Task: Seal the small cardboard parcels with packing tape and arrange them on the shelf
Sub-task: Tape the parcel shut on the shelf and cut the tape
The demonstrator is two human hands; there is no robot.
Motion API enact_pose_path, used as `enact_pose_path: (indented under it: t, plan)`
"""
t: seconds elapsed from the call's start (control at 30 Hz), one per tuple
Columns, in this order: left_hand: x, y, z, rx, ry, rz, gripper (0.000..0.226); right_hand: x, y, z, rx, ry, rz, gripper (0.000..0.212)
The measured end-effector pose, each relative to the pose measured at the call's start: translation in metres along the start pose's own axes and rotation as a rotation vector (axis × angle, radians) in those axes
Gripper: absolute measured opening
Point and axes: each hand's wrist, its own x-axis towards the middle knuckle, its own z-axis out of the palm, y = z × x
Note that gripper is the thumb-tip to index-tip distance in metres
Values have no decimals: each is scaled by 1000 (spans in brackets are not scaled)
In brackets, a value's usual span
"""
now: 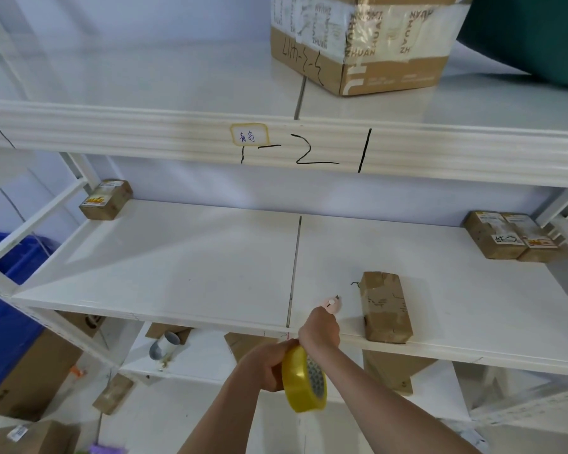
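Observation:
A small taped cardboard parcel (386,306) lies near the front edge of the white middle shelf (177,257). My left hand (266,363) grips a yellow roll of packing tape (304,380) just below the shelf edge. Above it, my right hand (318,329) holds a small pink cutter (331,303) whose tip rests over the shelf, left of the parcel. One more parcel (106,199) sits at the shelf's far left corner. Two parcels (510,235) stand side by side at the far right.
A large taped carton (358,50) stands on the upper shelf beside something dark green (532,34). A blue bin (4,306) is at the left. Lower levels and the floor hold cardboard boxes (30,371) and a grey-white tube (164,345).

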Motion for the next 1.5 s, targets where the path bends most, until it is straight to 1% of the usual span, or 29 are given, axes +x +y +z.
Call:
enact_pose_path:
  t: [0.13, 0.17, 0.27, 0.33, 0.47, 0.57, 0.63, 0.7, 0.77, 0.83, 0.87, 0.9, 0.93, 0.97, 1.0, 1.03, 1.07, 1.13, 1.23, 1.27, 1.33, 1.4, 1.43, 1.5]
  plan:
    - [-1, -2, -1, -26, 14, -18, 63, -4, -3, -2, -62, 11, -70, 19]
    - [-2, -2, -1, -40, 6, -19, 62, -5, -4, -3, -63, 13, -88, 20]
    - [-5, -3, 1, -60, -7, -9, 50, -8, -6, -6, -85, 16, -127, 21]
    - [-8, -1, 3, -66, 6, 4, 44, -9, -6, -7, -93, 19, -136, 21]
    - [-15, 0, 4, -52, -14, 27, 37, -11, -9, -6, -99, 17, -179, 20]
    - [-16, -5, -2, -88, -52, 110, 23, -19, -19, -2, -90, 21, -263, 11]
    - [-16, -6, -9, -128, -65, 172, 20, -21, -26, 0, -39, 53, -285, 3]
    - [-22, -4, -10, -114, -48, 216, 24, -17, -28, -2, 39, 57, -256, 14]
    - [-30, 5, -14, -44, -35, 245, 28, -11, -24, -7, 145, 31, -194, 21]
    - [-35, 15, -19, 68, -30, 288, 33, -5, -17, -13, 290, -20, -146, 17]
    - [-35, 21, -23, 140, -6, 309, 39, -2, -13, -15, 398, -50, -106, 14]
    - [-38, 28, -24, 203, 36, 324, 41, -2, -9, -19, 562, -97, -38, 10]
    - [-41, 35, -24, 279, 91, 343, 40, -2, -7, -23, 743, -167, 58, 13]
    - [-42, 42, -24, 375, 147, 357, 44, -2, -3, -28, 900, -236, 153, 21]
    - [-46, 49, -21, 478, 178, 351, 51, 0, 0, -32, 989, -293, 215, 27]
    - [-47, 56, -18, 563, 199, 346, 55, 1, 2, -35, 1021, -326, 249, 26]
    - [-50, 62, -15, 650, 212, 343, 55, 3, 5, -35, 1035, -345, 278, 22]
    - [-52, 73, -8, 779, 254, 350, 45, 5, 10, -32, 1072, -341, 323, 23]
    - [-55, 82, 7, 886, 256, 378, 34, 7, 19, -33, 1120, -306, 363, 31]
    - [-55, 86, 12, 930, 253, 388, 33, 9, 23, -36, 1140, -307, 374, 30]
    - [-56, 93, 22, 1025, 229, 361, 40, 12, 35, -46, 1185, -324, 364, 18]
    - [-56, 103, 30, 1096, 207, 328, 50, 14, 48, -60, 1252, -390, 329, 7]
    - [-58, 107, 36, 1121, 193, 322, 48, 14, 53, -69, 1281, -427, 309, 6]
    - [-57, 115, 46, 1141, 173, 335, 43, 20, 62, -87, 1241, -441, 270, 6]
